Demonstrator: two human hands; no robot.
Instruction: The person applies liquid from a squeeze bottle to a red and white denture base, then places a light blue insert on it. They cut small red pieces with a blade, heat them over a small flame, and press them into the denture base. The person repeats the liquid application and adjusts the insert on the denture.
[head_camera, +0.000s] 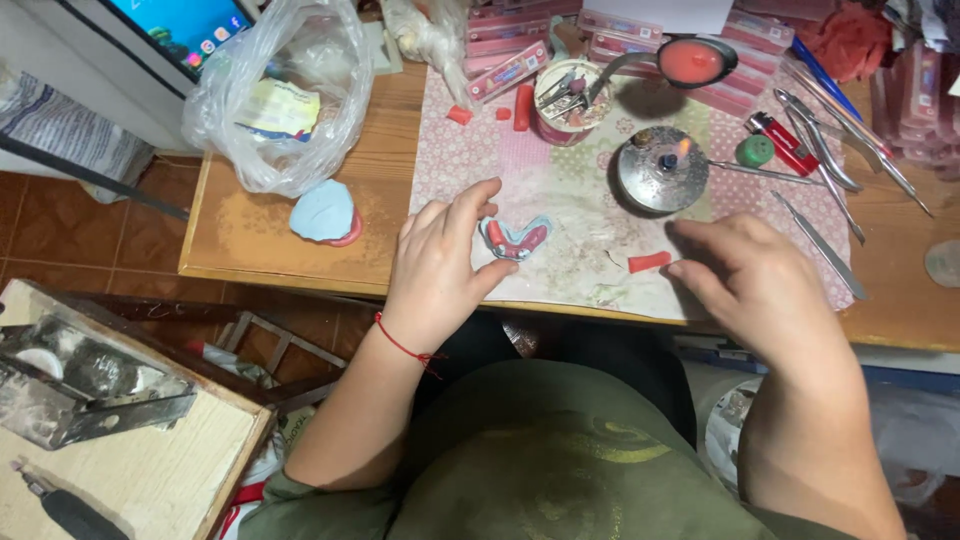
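My left hand (440, 262) rests on the patterned mat (560, 180), its fingers and thumb around a small blue horseshoe-shaped dental model (514, 239) with red wax on it. My right hand (745, 277) hovers low over the mat's right part, fingers curled, its tips touching or just beside a short red wax stick (649, 262). Nothing is held in the right hand.
A lit metal spirit burner (662, 168) stands behind the hands. Metal hand tools (825, 150), a red lighter (782, 143), a tin of tools (570, 98), a ladle of red wax (692, 60), a blue cast (324, 212) and a plastic bag (280, 95) crowd the table.
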